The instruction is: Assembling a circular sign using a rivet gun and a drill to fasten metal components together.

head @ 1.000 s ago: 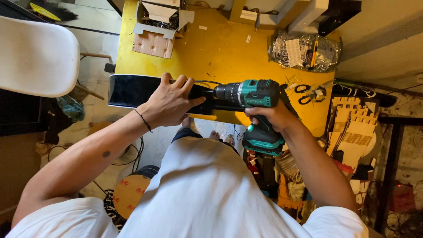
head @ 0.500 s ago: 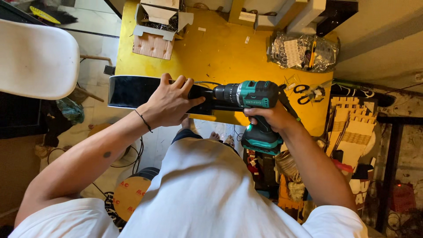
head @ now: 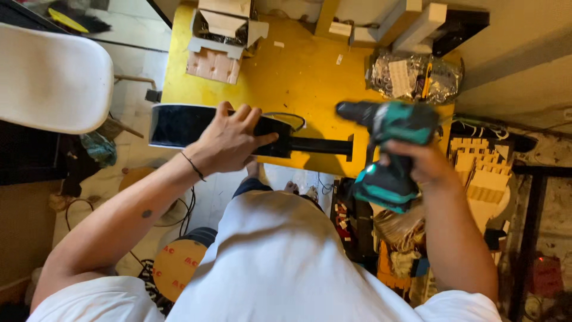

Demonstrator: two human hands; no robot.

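Left hand (head: 229, 140): fingers spread and laid flat over the top of a glossy black rectangular panel (head: 179, 125), thumb tucked at its near edge, pressing it down. A thin dark cord bracelet circles the wrist. The panel lies across the near edge of the yellow-topped workbench (head: 298, 77), its left end overhanging the floor. From its right end a slim black bar (head: 322, 145) runs rightward to a short cross-piece.

Right hand (head: 420, 164): fingers wrapped tight around the grip of a teal and black cordless drill (head: 387, 143), held above the bench edge, well clear of the panel. The chuck points left, toward the bar; its tip is blurred. The battery block sits below the fist.

On the bench, far side: an open pale cardboard box (head: 223, 27) with a pinkish corrugated sheet before it; a crinkled clear plastic bag of small parts (head: 411, 74) at the right corner; pale wooden blocks (head: 417, 21) at the back.

Surroundings: white moulded plastic chair (head: 50, 74) at left; stack of pale wooden cut-outs (head: 482, 173) at right; round sanding disc (head: 179, 265) on the floor.
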